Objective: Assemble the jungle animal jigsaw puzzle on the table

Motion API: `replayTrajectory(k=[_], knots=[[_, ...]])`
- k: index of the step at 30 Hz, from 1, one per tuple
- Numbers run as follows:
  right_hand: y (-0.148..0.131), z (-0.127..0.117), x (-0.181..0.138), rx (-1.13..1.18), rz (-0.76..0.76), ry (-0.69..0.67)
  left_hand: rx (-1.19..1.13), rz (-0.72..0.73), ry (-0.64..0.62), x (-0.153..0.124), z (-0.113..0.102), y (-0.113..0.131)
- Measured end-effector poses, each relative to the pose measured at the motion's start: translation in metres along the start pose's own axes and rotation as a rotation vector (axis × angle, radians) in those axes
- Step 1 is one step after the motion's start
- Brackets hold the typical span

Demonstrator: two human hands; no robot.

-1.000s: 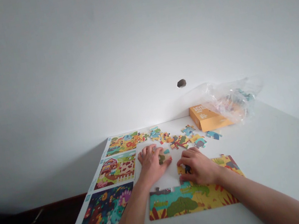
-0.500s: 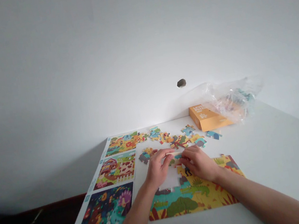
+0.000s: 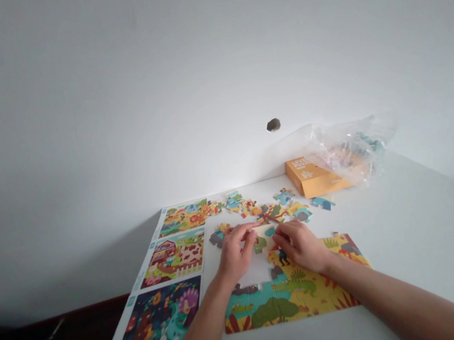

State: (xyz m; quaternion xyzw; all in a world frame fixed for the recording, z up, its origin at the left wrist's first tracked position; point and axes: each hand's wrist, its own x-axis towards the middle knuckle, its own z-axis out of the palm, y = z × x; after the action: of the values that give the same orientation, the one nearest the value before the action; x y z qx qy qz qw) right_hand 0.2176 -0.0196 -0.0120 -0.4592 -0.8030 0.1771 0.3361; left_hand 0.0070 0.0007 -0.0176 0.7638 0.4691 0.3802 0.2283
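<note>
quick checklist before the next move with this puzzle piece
1. Puzzle piece pinched between left hand and right hand: ok.
2. White gap in the assembled puzzle, just below the hands, uncovered: ok.
3. Piece's tabs turned to suit that gap: cannot tell.
4. Loose pieces lying apart from the gap: ok.
5. Reference sheet in sight to the left, not covered by an arm: ok.

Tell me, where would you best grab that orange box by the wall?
Probably the near end of the orange box, fingers across its narrow width, coming from the front left: it lies flat, and the plastic bag crowds its right side.
</note>
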Motion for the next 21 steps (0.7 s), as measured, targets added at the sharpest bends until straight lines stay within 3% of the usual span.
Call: replayTrajectory(k=[10,13,21], knots=[[0.003,0.003,0.0,-0.033,-0.009,-0.032,0.068,0.007,-0.003,0.002,-0.003,0.004],[0.003,0.002,0.0,-0.061,-0.018,-0.066,0.13,0.008,0.052,0.003,-0.004,0.001],[0.005,-0.002,0.0,-0.342,0.168,0.03,0.474,-0.262,0.191,0.006,-0.006,-0.021]])
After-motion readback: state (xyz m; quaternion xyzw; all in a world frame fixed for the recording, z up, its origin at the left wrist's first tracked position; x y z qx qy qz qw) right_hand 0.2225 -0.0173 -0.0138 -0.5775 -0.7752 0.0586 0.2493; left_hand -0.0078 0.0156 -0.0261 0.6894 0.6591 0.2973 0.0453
